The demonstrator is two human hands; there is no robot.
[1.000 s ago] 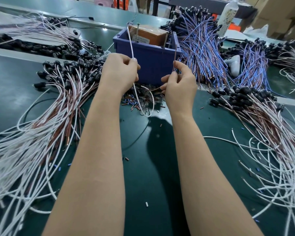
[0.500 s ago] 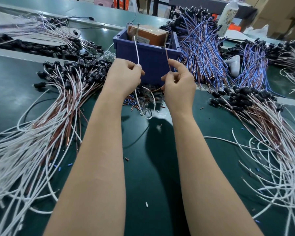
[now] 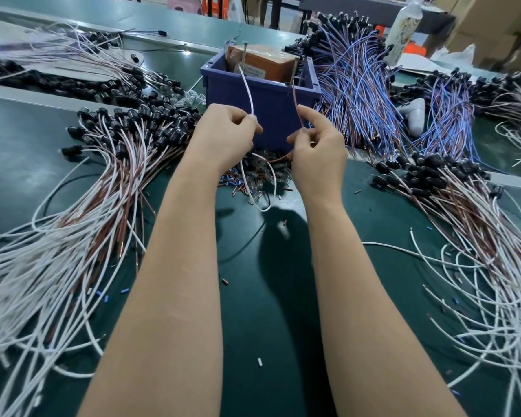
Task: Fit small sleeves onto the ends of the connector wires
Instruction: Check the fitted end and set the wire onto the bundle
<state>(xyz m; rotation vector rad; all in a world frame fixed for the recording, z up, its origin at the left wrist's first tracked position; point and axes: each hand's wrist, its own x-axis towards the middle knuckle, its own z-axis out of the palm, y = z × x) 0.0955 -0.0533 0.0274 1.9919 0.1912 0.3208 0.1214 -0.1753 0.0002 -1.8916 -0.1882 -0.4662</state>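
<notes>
A: In the head view, where are the wires?

B: Raised in front of the blue bin (image 3: 262, 97), above the green table (image 3: 253, 311). The left hand (image 3: 223, 136) pinches the white wire (image 3: 247, 88) between thumb and curled fingers. The right hand (image 3: 316, 152) pinches the brown wire (image 3: 296, 106) low down, with its forefinger lifted beside the strand. Both free ends point upward, apart from each other.

A: And the sleeves?

B: A litter of short brown and blue sleeves (image 3: 238, 183) lies on the table just beyond the wrists. Whether either hand already holds one cannot be told; the fingers hide it.

A: How would the wires handle?

B: Light and springy, by the look of it. Each stands up in a slight curve above the pinch, and the white one loops slackly below the hands. A long free end would likely sway, so a grip close beneath the tip should steady it for threading.

A: The sleeves themselves?

B: Tiny, nearly weightless and probably easy to drop. They call for a fingertip pinch on the sides that leaves the bore open.

A: Anything else in reach?

B: Heaps of finished leads (image 3: 97, 188) with black connectors lie to the left, and a similar heap (image 3: 451, 191) to the right.
</notes>
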